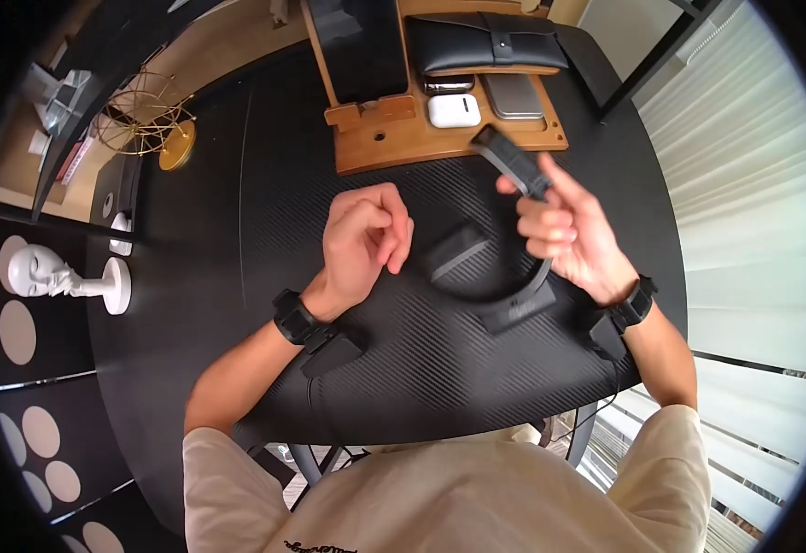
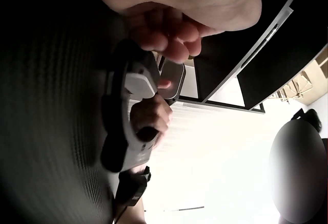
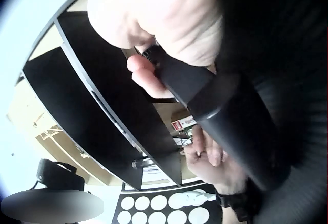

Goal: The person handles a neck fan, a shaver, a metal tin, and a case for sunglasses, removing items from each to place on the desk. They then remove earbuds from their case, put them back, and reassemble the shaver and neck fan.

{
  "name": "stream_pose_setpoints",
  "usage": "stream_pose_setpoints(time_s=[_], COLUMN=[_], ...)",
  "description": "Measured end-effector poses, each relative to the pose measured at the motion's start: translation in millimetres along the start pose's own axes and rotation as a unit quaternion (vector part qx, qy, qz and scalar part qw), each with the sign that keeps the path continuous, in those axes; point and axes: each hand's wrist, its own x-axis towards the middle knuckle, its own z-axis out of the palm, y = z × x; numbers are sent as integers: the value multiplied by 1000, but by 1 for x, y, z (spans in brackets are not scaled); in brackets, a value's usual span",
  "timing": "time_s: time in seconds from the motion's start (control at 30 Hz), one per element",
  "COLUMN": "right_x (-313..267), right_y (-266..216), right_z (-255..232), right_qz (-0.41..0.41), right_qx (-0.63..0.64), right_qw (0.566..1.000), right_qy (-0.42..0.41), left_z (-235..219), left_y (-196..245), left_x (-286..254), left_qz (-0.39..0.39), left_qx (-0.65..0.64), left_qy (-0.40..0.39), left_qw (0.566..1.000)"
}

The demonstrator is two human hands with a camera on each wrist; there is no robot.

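Note:
My right hand [image 1: 576,230] grips a black curved band device [image 1: 519,308] by one boxy end, raised over the black desk. Its band arcs down from the hand, with further blocky parts along it. In the right wrist view a thick smooth block of the device [image 3: 236,126] fills the middle, below the palm. My left hand [image 1: 366,235] hovers to the left of the device, its fingers loosely curled with nothing in them. From the left wrist view, the band [image 2: 119,121] shows as a curve with a pale grey pad [image 2: 139,84] inside.
A wooden organizer [image 1: 366,158] at the back bears a tablet [image 1: 359,51], a white earbud case [image 1: 455,111], a grey flat case [image 1: 515,96] and a black leather pouch [image 1: 477,44]. A gold wire ornament [image 1: 177,146] and a white bust [image 1: 39,270] stand to the left.

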Motion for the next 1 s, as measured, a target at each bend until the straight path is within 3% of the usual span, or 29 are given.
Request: stream_pose_setpoints(time_s=[0.03,0.07,0.13,0.2,0.27,0.3,0.4,0.53,0.77,1.0], right_x=[0,1,1,0,4,5,10,11,11,9], right_y=[3,6,14,23,25,26,27,22,27,27], right_z=[1,4,15,23,13,7,5,6,3,17], right_qz=[52,105,167,94,76,53,-5,-5,-1,-37], right_qx=[-20,-41,-67,-162,-160,-159,-158,-219,-271,-305], right_qw=[998,994,983,979,982,985,987,974,960,951], right_qy=[1,2,34,82,63,43,-26,-55,-76,-29], left_z=[5,-2,9,9,27,18,15,18,16,18], left_y=[2,-1,-1,-5,-2,1,2,-3,-3,-7], left_x=[0,0,1,0,2,0,0,0,1,2], left_qz=[-5,-3,-13,12,79,14,0,26,12,25], left_qx=[28,-21,40,30,122,171,272,232,285,249], left_qy=[21,-17,23,6,15,-43,-80,-39,-106,-86], left_qw=[999,1000,999,999,989,984,959,972,953,964])
